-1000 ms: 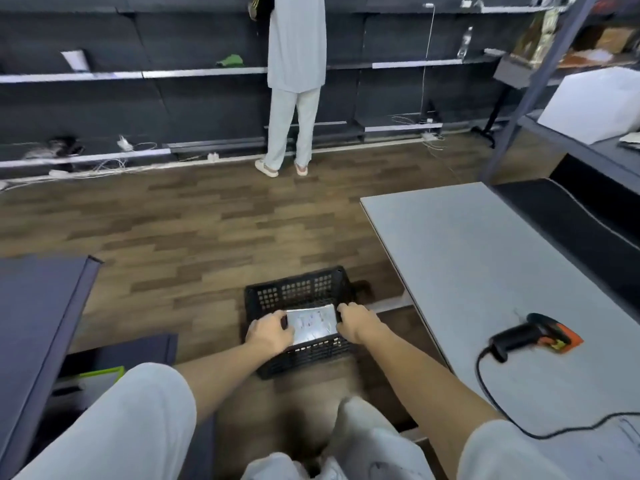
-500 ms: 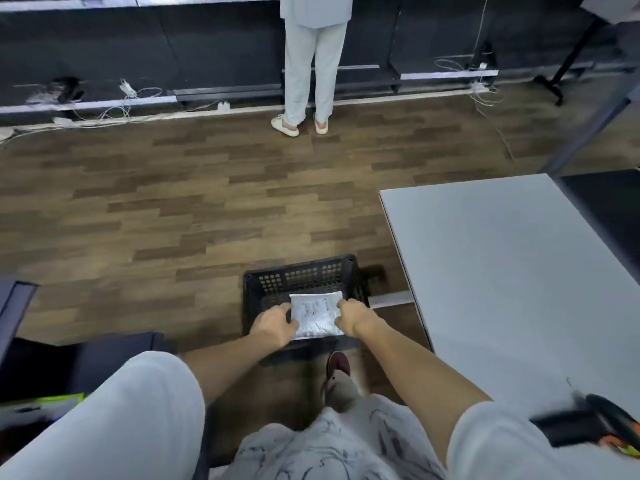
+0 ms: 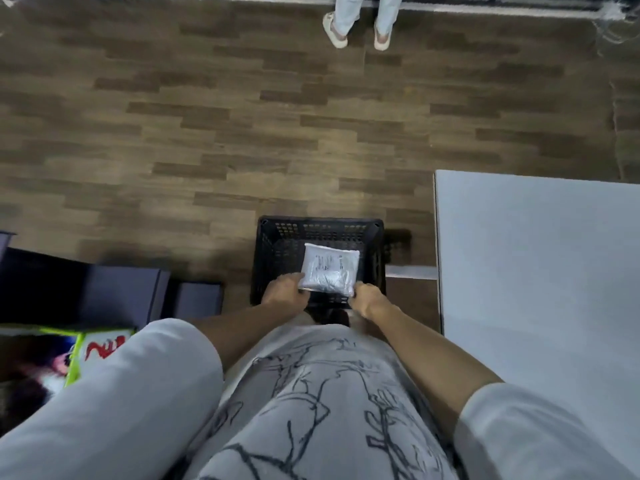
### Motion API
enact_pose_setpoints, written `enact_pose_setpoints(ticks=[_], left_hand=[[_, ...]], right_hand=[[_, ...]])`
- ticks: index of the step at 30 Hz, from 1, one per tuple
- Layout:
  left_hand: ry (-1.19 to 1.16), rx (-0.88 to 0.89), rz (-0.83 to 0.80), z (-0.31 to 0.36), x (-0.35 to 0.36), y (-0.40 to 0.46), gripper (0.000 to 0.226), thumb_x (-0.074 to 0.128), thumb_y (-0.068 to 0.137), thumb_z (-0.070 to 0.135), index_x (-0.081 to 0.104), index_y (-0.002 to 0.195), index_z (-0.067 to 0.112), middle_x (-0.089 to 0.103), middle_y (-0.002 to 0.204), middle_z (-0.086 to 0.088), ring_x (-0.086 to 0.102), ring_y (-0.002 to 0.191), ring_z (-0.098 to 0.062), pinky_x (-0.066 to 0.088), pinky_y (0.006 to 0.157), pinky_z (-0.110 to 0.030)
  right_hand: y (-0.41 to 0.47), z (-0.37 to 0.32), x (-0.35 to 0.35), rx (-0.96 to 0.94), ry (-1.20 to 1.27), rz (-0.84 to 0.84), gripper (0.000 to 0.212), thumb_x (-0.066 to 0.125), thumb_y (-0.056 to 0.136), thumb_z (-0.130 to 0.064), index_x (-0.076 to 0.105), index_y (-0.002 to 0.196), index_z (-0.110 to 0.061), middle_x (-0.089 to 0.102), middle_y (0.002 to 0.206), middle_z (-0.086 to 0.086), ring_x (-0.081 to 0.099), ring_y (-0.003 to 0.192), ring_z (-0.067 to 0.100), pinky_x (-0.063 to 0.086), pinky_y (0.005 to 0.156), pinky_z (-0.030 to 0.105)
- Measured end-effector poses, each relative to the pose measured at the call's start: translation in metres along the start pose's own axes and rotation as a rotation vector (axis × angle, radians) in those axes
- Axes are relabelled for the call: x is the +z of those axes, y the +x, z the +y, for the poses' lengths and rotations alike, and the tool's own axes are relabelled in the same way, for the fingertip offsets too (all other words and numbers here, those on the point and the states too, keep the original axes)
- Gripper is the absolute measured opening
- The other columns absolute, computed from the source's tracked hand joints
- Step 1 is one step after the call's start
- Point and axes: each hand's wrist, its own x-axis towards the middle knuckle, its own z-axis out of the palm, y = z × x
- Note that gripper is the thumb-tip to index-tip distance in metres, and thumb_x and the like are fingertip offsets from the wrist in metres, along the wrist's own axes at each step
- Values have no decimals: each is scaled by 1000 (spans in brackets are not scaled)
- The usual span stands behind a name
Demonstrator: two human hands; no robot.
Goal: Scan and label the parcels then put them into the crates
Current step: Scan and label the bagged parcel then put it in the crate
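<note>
Gripping parcel with left hand and right hand over crate, table edge rightward, bare floor beyond.

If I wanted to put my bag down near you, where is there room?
The white table on the right shows bare. The wood floor lies open between the black crate and the other person's feet. It is crowded at the crate, where both hands hold a parcel, and among the dark boxes on the left.
</note>
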Motion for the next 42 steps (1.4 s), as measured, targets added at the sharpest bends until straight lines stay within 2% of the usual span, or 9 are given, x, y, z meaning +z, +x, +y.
enact_pose_setpoints(ticks=[5, 10, 13, 20, 29, 33, 36, 39, 42], left_hand=[[47, 35, 5, -16, -9, 28, 50, 46, 95, 24, 38, 143, 13, 40, 147, -7, 34, 136, -24, 25, 114, -33], [95, 49, 65, -42, -5, 88, 51, 46, 92, 27, 39, 142, 17, 41, 147, -2, 34, 135, -21, 23, 113, -31], [67, 21, 42, -53, 11, 128, 55, 45, 93, 30, 33, 145, 18, 34, 151, -1, 24, 142, -22, 15, 117, -35], [86, -28, -12, -97, 94, 232, 60, 45, 92, 30, 26, 148, 19, 27, 155, -2, 17, 145, -21, 7, 119, -36], [226, 8, -101, -169, 219, 354, 59, 45, 92, 32, 29, 146, 15, 28, 153, -5, 18, 144, -25, 10, 117, -39], [264, 17, -109, -194, 263, 399, 58, 46, 90, 34, 32, 144, 17, 31, 152, -4, 20, 143, -25, 11, 118, -39], [257, 0, -136, -206, 284, 425, 61, 44, 91, 36, 28, 147, 17, 27, 154, -4, 16, 145, -24, 9, 119, -40], [231, -6, -156, -215, 293, 440, 61, 43, 92, 37, 25, 148, 18, 25, 155, -5, 14, 145, -25, 7, 119, -41], [206, -15, -156, -223, 295, 448, 61, 43, 93, 36, 25, 148, 19, 25, 155, -5, 14, 145, -24, 7, 119, -40]], right_hand=[[26, -17, -6, 16, -41, 46, 40, 46, 93, -23, 45, 130, -7, 47, 130, 19, 48, 121, 37, 43, 99, 40], [82, -29, -2, -13, -109, 43, 51, 49, 93, -29, 37, 140, -13, 42, 139, 14, 41, 128, 34, 41, 100, 40], [126, -24, 9, -6, -117, 36, 53, 49, 94, -29, 35, 143, -15, 39, 144, 12, 37, 131, 33, 38, 103, 42], [245, 20, 79, -3, -30, 4, 51, 59, 89, -28, 44, 135, -9, 45, 137, 18, 44, 126, 36, 43, 97, 42], [387, 79, 171, 55, -26, -5, 55, 52, 94, -29, 37, 144, -14, 41, 142, 19, 39, 130, 38, 38, 103, 45], [442, 105, 206, 100, 64, -16, 59, 51, 95, -33, 31, 148, -17, 29, 152, 17, 29, 138, 35, 28, 112, 43], [486, 126, 228, 173, 231, 33, 67, 56, 90, -42, 33, 145, -13, 33, 148, 18, 32, 136, 35, 30, 110, 44], [521, 131, 239, 382, 482, 124, 88, 62, 80, -54, 28, 145, -6, 31, 147, 22, 33, 135, 39, 33, 109, 45], [549, 132, 247, 593, 683, 173, 88, 64, 84, -50, 20, 147, -6, 24, 150, 19, 29, 137, 35, 28, 112, 41]])
